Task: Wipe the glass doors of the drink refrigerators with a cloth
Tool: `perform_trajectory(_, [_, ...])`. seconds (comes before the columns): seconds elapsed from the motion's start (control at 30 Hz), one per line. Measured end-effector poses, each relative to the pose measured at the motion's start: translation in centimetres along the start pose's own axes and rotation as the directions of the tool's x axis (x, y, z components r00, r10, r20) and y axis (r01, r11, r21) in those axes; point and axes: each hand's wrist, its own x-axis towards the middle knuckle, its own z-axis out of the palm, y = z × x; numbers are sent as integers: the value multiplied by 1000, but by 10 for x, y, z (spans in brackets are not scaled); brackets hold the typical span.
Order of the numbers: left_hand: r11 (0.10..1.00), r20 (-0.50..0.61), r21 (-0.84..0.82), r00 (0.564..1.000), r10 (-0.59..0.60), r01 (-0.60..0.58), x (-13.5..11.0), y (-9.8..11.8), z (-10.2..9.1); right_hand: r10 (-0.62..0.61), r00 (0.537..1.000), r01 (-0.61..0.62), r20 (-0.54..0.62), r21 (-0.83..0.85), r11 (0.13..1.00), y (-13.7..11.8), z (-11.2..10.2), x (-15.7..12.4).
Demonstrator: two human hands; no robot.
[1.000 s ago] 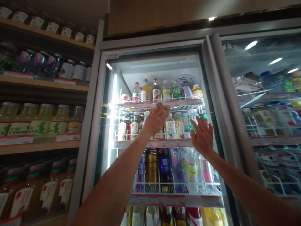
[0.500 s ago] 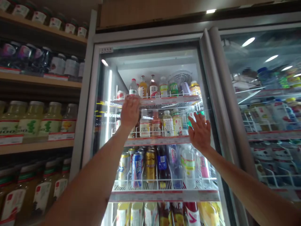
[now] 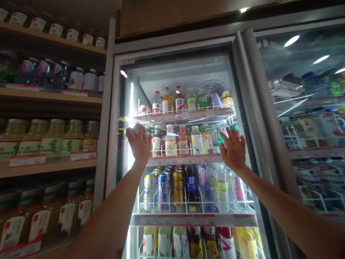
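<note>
A: Head view. Where are the two grips?
B: Both raised in front of a glass door [image 3: 175, 70] of a drinks fridge, backs of the hands toward the camera. Contact with the pane: cannot tell.
A: State of the left grip [image 3: 139, 145]?
B: Blurred. Fingers point up, but how far they are bent, or whether anything lies under them, cannot tell.
A: And the right grip [image 3: 234, 149]?
B: Fingers spread well apart, thumb out to the left. Nothing seen held.
A: What lies about the left one?
B: Just right of it, behind the pane, a row of bottles, among them a pink-brown bottle [image 3: 183, 144]. Below and right, a blue can [image 3: 163, 190], then a gold can [image 3: 178, 187]. Above and right, an orange bottle [image 3: 167, 102] on the top rack. Well to its left, outside the fridge, wooden shelves [image 3: 51, 94] of jars and juice bottles.
A: About the right one?
B: A yellow-capped bottle [image 3: 226, 98] above, on the top rack. Below, a clear bottle [image 3: 220, 187] with a green and yellow band. Farther right, past a metal upright [image 3: 260, 108], a second glass door [image 3: 293, 61] with more drinks behind it, dim and partly blurred.
</note>
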Motion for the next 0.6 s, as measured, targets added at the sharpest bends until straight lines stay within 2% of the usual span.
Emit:
perform_trajectory(0.07, [995, 18, -7, 995, 102, -101, -14, 16, 9, 6, 1000, -6, 6, 0, 1000, 0, 0, 0])
perform_trajectory(0.13, [957, 112, -48, 951, 288, -284, -26, 33, 18, 7, 1000, -7, 11, 5, 1000, 1, 0, 0])
perform_trajectory(0.17, [936, 142, -67, 925, 353, -347, -30, 38, 21, 6, 1000, -6, 13, 8, 1000, 1, 0, 0])
perform_trajectory(0.2, [927, 136, -69, 917, 374, -368, -31, 38, 20, 6, 1000, -6, 14, 10, 1000, 2, 0, 0])
perform_trajectory(0.23, [937, 96, -53, 932, 350, -346, -31, 35, 18, 9, 1000, -9, 15, 12, 1000, 1, 0, 0])
perform_trajectory(0.3, [979, -55, -4, 978, 203, -204, -30, 23, 9, 19, 1000, -19, 16, 11, 1000, 1, 0, 0])
perform_trajectory(0.37, [995, -147, 11, 984, 96, -96, -33, 17, 3, 25, 1000, -25, 19, 6, 1000, 0, 0, 0])
perform_trajectory(0.4, [996, -150, 10, 984, 93, -93, -37, 19, 3, 25, 999, -25, 20, 3, 1000, 0, 0, 0])
perform_trajectory(0.47, [977, -51, -8, 976, 210, -211, -51, 31, 5, 25, 999, -25, 26, 6, 1000, 1, 0, -1])
perform_trajectory(0.53, [921, 93, -67, 916, 390, -385, -65, 42, 8, 27, 999, -28, 31, 20, 999, 2, 0, -1])
perform_trajectory(0.57, [899, 129, -87, 890, 437, -429, -70, 42, 8, 31, 999, -32, 32, 28, 999, 2, 0, -2])
perform_trajectory(0.6, [904, 124, -79, 896, 427, -420, -73, 39, 6, 35, 999, -36, 31, 35, 999, 2, 1, -2])
